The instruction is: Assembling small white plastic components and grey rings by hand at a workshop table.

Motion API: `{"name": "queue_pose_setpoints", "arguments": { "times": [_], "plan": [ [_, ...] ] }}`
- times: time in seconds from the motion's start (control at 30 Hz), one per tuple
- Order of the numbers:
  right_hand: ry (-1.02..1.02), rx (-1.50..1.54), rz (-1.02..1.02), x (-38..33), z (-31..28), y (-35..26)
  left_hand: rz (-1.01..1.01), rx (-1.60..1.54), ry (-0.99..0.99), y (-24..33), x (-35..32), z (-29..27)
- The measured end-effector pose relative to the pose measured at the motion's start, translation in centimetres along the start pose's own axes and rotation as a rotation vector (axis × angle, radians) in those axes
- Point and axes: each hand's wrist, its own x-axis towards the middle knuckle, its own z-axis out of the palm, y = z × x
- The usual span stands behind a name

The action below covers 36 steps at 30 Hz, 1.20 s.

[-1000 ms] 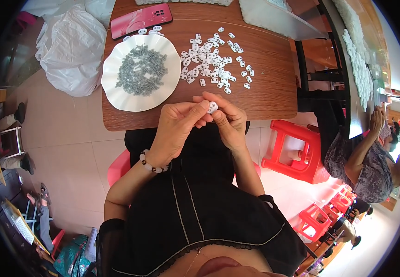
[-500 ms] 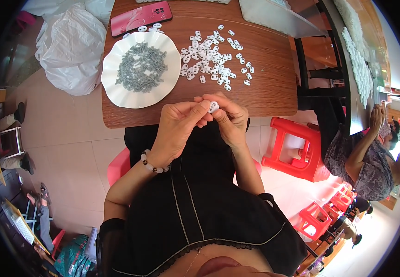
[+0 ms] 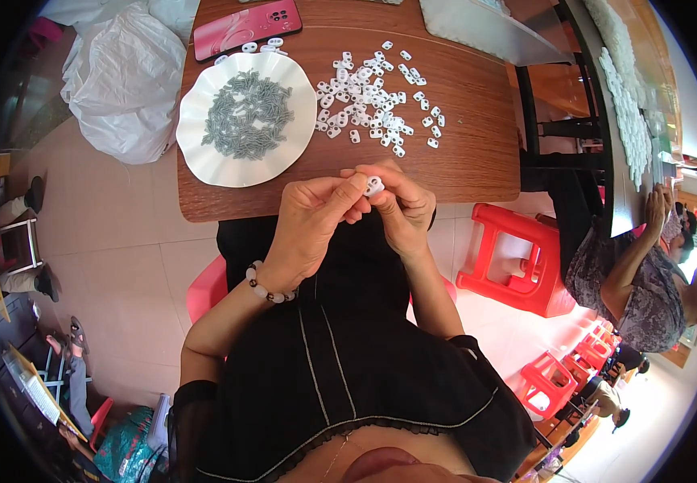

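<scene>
Just off the table's near edge, my two hands meet around one small white plastic piece with two dark holes (image 3: 373, 186). My left hand (image 3: 313, 216) pinches it from the left between thumb and fingers. From the other side the thumb and forefinger of my right hand (image 3: 405, 211) close on the same piece. Fingers cover part of it. A heap of similar white two-holed pieces (image 3: 364, 95) spreads over the table beyond. To its left, a white wavy-rimmed plate (image 3: 195, 153) carries many small grey springs or screws (image 3: 245, 121); their exact kind is too small to tell.
Behind the plate a pink phone (image 3: 248, 30) lies near several white oval pieces (image 3: 261, 47) on the brown table (image 3: 445, 169). A white bag (image 3: 123, 88) is on the left. Red stools (image 3: 517, 258) stand at right, where another person's arm (image 3: 634, 249) reaches over a neighbouring table.
My hands stay almost where they were, still pinching the white piece. The whole view has shifted very slightly.
</scene>
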Motion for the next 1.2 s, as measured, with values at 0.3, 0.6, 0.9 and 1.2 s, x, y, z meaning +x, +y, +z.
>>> {"name": "queue_pose_setpoints", "arguments": {
  "times": [0.3, 0.6, 0.9, 1.2],
  "plan": [
    [-0.086, 0.092, 0.062, 0.3, -0.5, -0.1, 0.062, 0.096, 0.002, 0.1, 0.2, 0.0],
    [-0.081, 0.118, 0.058, 0.2, -0.8, 0.0, 0.166, 0.205, -0.001, -0.5, 0.3, 0.2],
    [-0.095, 0.195, 0.028, 0.6, -0.8, -0.4, 0.244, 0.297, 0.045, -0.3, 0.5, 0.0],
    [0.008, -0.046, 0.11, 1.0, -0.6, -1.8, 0.23, 0.31, -0.001, -0.4, 1.1, -0.1]
  ]
}}
